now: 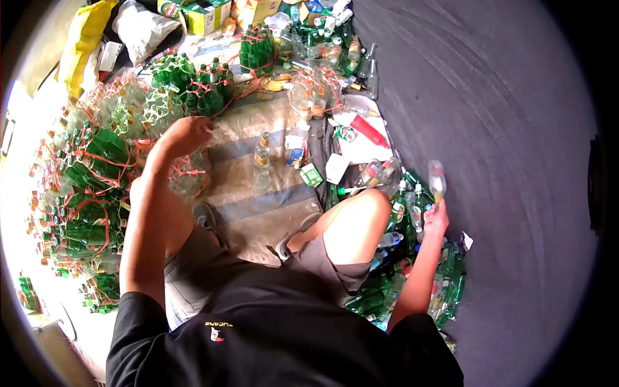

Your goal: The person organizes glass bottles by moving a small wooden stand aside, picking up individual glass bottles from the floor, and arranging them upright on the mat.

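Held by its neck, a clear glass bottle (pixel 436 177) points upward from my right hand (pixel 436 219), whose fingers are closed round it at the right edge of the bottle pile. My left hand (pixel 193 132) is raised over the mat on the left, fingers loosely bent, with no object visible in them. Close by it is a bundle of green bottles (pixel 209 90) bound with pink twine. Between the two hands, a few clear bottles (pixel 262 160) stand in a short line on the striped mat (pixel 242 206).
Many tied bottle bundles (pixel 97 155) crowd the left side. Loose green bottles (pixel 374 293) lie beside my right knee. A white board with a red bottle (pixel 369 131) lies ahead right. Boxes (pixel 206 16) and a yellow sack (pixel 87 39) are at the back.
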A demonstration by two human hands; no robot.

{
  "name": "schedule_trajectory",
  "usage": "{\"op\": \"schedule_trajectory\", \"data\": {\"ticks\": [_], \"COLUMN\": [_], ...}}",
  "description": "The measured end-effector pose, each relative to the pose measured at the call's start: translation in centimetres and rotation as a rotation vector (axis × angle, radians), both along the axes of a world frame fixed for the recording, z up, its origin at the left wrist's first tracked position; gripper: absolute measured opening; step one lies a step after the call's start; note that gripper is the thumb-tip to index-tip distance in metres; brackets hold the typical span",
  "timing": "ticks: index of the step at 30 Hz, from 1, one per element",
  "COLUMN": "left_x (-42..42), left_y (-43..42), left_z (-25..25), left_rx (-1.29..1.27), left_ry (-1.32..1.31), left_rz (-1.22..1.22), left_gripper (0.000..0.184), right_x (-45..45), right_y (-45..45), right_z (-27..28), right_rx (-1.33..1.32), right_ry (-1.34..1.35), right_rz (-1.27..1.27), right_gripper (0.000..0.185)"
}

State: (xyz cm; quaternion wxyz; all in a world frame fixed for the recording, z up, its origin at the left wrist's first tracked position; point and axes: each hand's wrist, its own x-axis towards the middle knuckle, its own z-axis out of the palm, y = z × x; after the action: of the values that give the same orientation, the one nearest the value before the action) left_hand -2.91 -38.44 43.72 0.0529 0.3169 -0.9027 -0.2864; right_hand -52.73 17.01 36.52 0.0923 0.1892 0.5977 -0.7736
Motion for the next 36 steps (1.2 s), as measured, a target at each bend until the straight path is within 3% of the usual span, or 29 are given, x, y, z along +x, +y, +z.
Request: {"op": "schedule_trajectory", "data": {"ticks": [2, 4, 5, 7, 9, 11, 13, 15, 17, 19, 23, 26, 28, 36], "left_x": [-0.3, -0.4, -0.4, -0.3, -0.1, 0.6, 1.2, 1.9, 2.5, 3.1, 4.3, 4.5, 4.7, 3.9], "left_y": [0.3, -0.4, -1.3, -2.1, -1.2, -1.4, -1.9, -2.0, -1.7, -1.5, -2.0, -1.8, -0.9, -1.1], "left_z": [-2.4, -6.2, -8.4, -9.8, -7.4, -6.4, -7.1, -6.8, -6.7, -5.8, -7.0, -5.8, -3.8, -5.1], "left_rx": [0.244, 0.122, -0.134, -0.321, 0.180, 0.082, -0.037, -0.046, -0.002, 0.047, 0.019, 0.038, 0.110, 0.023], "left_ry": [0.057, -0.185, -0.429, -0.664, -0.256, -0.017, -0.032, -0.184, -0.261, -0.256, -0.155, -0.209, -0.189, -0.149], "left_rz": [-0.017, -0.234, -0.436, -0.680, -0.050, -0.071, -0.059, -0.119, -0.109, -0.085, -0.041, -0.031, -0.034, -0.055], "left_gripper": [0.033, 0.034, 0.035, 0.039, 0.038, 0.037, 0.038, 0.038, 0.037, 0.037, 0.038, 0.038, 0.037, 0.036], "right_x": [1.5, 3.2, 4.4, 5.7, 8.7, 13.2, 14.8, 20.0, 22.9, 25.9, 30.3, 31.0, 31.7, 32.7], "right_y": [-2.5, -5.7, -7.9, -11.4, -16.0, -20.3, -23.5, -26.4, -28.1, -28.7, -30.2, -30.3, -30.4, -32.3], "right_z": [3.3, 6.2, 7.5, 8.9, 9.1, 9.3, 4.6, 3.5, -1.2, -5.2, -8.4, -10.7, -11.7, -13.6], "right_rx": [0.149, 0.299, 0.436, 0.642, 0.867, 0.996, 1.034, 1.205, 1.325, 1.260, 1.363, 1.284, 1.294, 1.273], "right_ry": [0.126, 0.229, 0.280, 0.377, 0.563, 0.648, 0.734, 0.894, 0.919, 0.947, 0.896, 0.921, 0.935, 1.045], "right_rz": [0.151, 0.290, 0.331, 0.599, 0.779, 1.011, 1.229, 1.429, 1.616, 1.575, 1.665, 1.679, 1.662, 1.656], "right_gripper": [0.023, 0.021, 0.022, 0.026, 0.027, 0.027, 0.028, 0.031, 0.036, 0.038, 0.036, 0.036, 0.035, 0.033]}}
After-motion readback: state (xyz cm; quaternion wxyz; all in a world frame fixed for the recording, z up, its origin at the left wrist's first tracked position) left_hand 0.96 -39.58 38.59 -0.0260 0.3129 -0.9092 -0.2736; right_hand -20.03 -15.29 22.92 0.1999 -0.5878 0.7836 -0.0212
